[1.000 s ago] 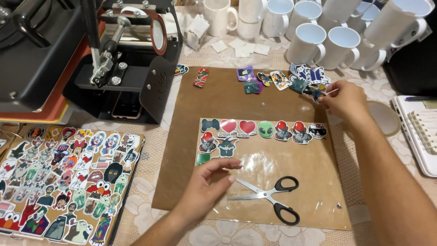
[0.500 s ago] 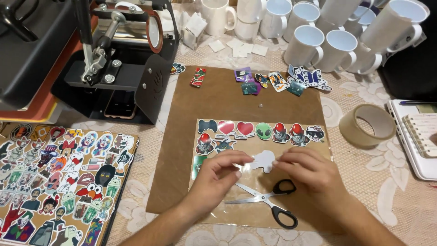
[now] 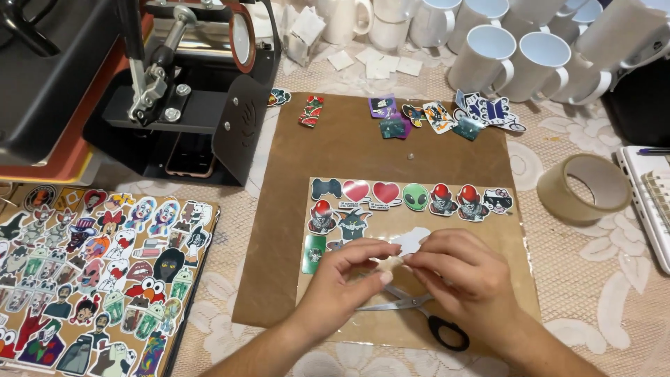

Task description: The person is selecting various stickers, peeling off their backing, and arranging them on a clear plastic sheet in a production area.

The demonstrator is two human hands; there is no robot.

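Left hand and right hand meeting near the middle of the scene, fingers pinched together on one small white sticker. Both closed on it, thumb against forefinger; most of the sticker standing clear just beyond the fingertips, its near edge hidden between them. Long axis roughly left to right, white back up, printed face not to be seen. Neither hand nearer than the other, both touching.

Directly under the hands, a clear sheet on a brown board, with rows of stickers along its far edge, just beyond the held one. Scissors under the right wrist, blades partly covered, black handle showing at the near side.

Further out: tape roll to the right, a full sticker sheet to the left, a black press far left, white mugs along the far edge, several cut off by the frame.
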